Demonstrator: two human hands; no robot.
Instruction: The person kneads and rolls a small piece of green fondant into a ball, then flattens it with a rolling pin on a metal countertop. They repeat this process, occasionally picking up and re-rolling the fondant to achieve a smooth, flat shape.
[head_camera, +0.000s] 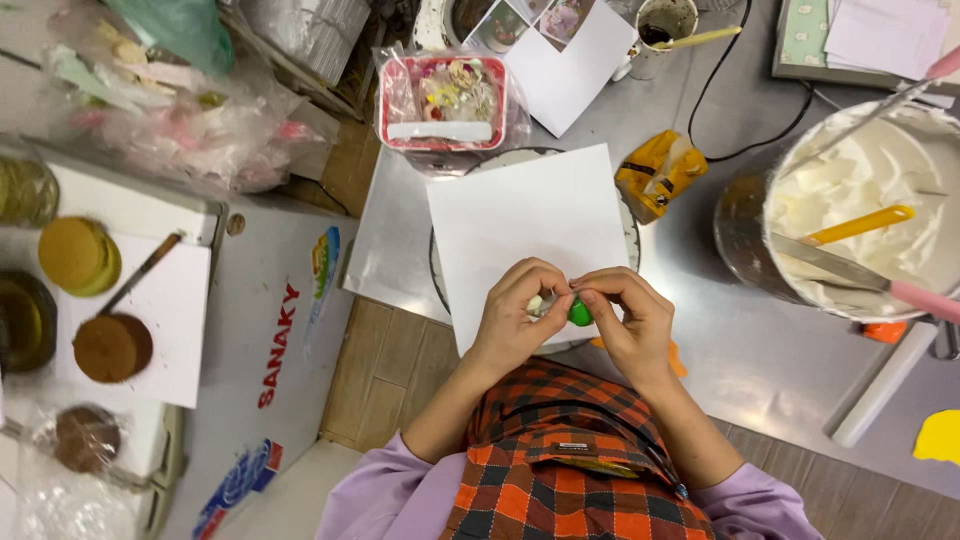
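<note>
My left hand (520, 315) and my right hand (625, 320) meet over the near edge of a white sheet of paper (525, 225) that lies on a round turntable (632, 225). Both hands pinch a small green lump (580, 313) between their fingertips; a pale bit shows beside it under my left thumb. My fingers hide most of the lump.
A large metal bowl of white cream (860, 215) with spatulas stands at the right. A red tray of decorations (440, 100) sits behind the paper, a yellow packet (658, 172) beside it. Round cakes (78, 255) lie on white boards at the left. A cable (715, 80) crosses the steel table.
</note>
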